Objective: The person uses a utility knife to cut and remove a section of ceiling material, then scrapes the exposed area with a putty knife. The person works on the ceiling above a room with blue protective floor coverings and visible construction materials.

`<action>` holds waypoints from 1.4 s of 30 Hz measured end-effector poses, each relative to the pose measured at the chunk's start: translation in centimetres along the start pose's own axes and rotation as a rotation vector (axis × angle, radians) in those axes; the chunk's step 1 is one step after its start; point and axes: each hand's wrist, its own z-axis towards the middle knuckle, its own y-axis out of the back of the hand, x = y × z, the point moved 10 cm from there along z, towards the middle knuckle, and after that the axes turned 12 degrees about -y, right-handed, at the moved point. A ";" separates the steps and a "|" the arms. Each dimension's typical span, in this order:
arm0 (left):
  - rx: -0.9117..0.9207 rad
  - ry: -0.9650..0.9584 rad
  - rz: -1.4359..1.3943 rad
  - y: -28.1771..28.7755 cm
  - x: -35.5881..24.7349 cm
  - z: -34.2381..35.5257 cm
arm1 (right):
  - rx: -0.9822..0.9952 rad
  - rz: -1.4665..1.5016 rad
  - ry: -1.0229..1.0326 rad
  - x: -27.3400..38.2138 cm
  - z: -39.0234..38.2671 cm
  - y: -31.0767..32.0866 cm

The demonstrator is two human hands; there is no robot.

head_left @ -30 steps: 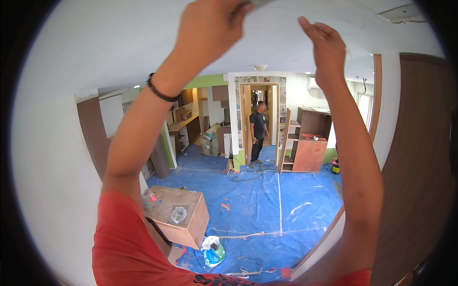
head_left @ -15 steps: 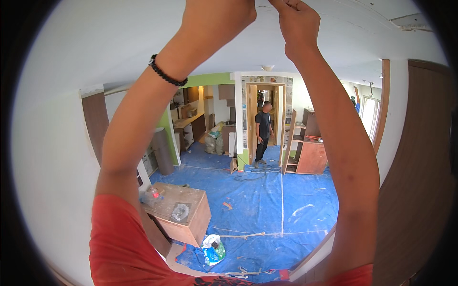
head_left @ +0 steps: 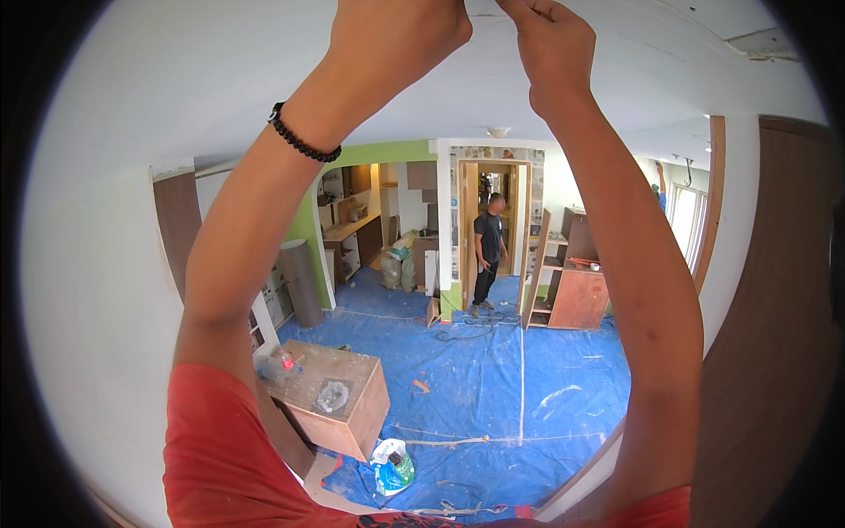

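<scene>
Both my arms reach up toward the white ceiling [head_left: 642,75]. My left hand [head_left: 396,26], with a black beaded bracelet [head_left: 299,136] at the wrist, runs off the top edge, its fingers out of sight. Just to its right, my right hand [head_left: 554,48] has its thumb and fingers curled at the top edge, almost meeting the left one; whatever they grip is cut off. A cracked, cut patch [head_left: 761,44] shows in the ceiling at the right.
Below are a blue floor sheet [head_left: 466,387], wooden box [head_left: 361,405], white-and-green sack [head_left: 392,466] and cabinet [head_left: 576,299]. A co-worker [head_left: 488,246] stands in the doorway; another's arm [head_left: 660,185] shows near the window. Wooden panel [head_left: 775,264] at right.
My right hand has risen leftward to meet my left hand. The grey item in my left hand a second ago is out of view. A raised arm now shows by the window.
</scene>
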 end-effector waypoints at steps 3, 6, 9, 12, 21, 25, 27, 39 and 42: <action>-0.021 -0.006 0.024 -0.1 0.1 0.6 | 0.029 -0.035 -0.047 -0.1 0.4 0.1; -0.020 0.011 0.018 -0.3 0.7 1.3 | 0.059 -0.035 -0.076 -0.3 0.4 0.0; 0.058 0.077 0.022 -1.1 1.9 1.4 | 0.080 0.001 -0.031 -0.2 0.4 -0.1; 0.062 0.171 -0.152 -1.6 3.1 0.7 | 0.090 0.022 -0.008 -0.8 0.5 0.0; 0.073 0.463 -0.533 -0.7 4.5 -3.5 | -0.055 -0.094 0.120 1.6 -0.7 1.1; 0.117 0.473 -0.438 0.0 4.8 -5.1 | -0.147 -0.364 0.149 4.0 -1.3 1.1; 0.090 0.416 -0.387 0.5 5.0 -5.3 | -0.139 -0.358 0.183 4.5 -1.4 0.8; -0.033 0.305 -0.431 -0.1 5.3 -4.9 | 0.027 -0.046 -0.016 1.8 1.5 0.5; -0.022 0.325 -0.450 -0.5 5.5 -4.8 | 0.056 -0.084 0.063 2.8 1.0 0.3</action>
